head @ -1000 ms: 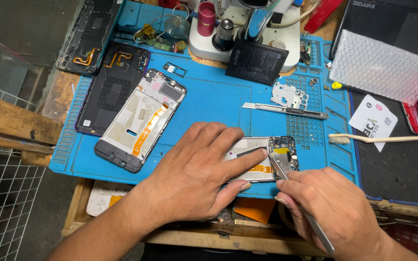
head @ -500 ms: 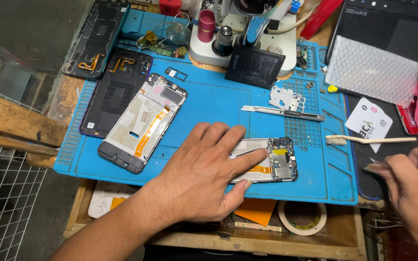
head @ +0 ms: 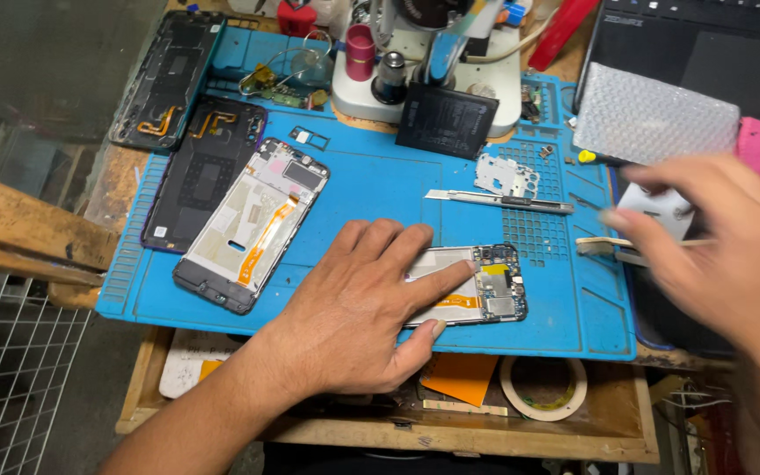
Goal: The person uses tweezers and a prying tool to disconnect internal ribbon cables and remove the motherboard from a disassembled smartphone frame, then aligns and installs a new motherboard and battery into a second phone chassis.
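Pressing flat with spread fingers, the left hand [head: 354, 321] is pinning the opened phone frame with exposed circuit board [head: 472, 286] on the blue silicone mat [head: 380, 189], long axis pointing right; the blurred right hand [head: 723, 255] is hovering beyond, seemingly empty.

Left hand [head: 358, 312]: lies flat on the opened phone [head: 477, 286], fingers spread, pinning it to the blue mat [head: 380, 189].
Right hand [head: 719, 251]: blurred, raised right of the phone, holding nothing visible.
Second phone frame [head: 252, 224]: left of the phone.
Blade [head: 499, 200]: beyond the phone.
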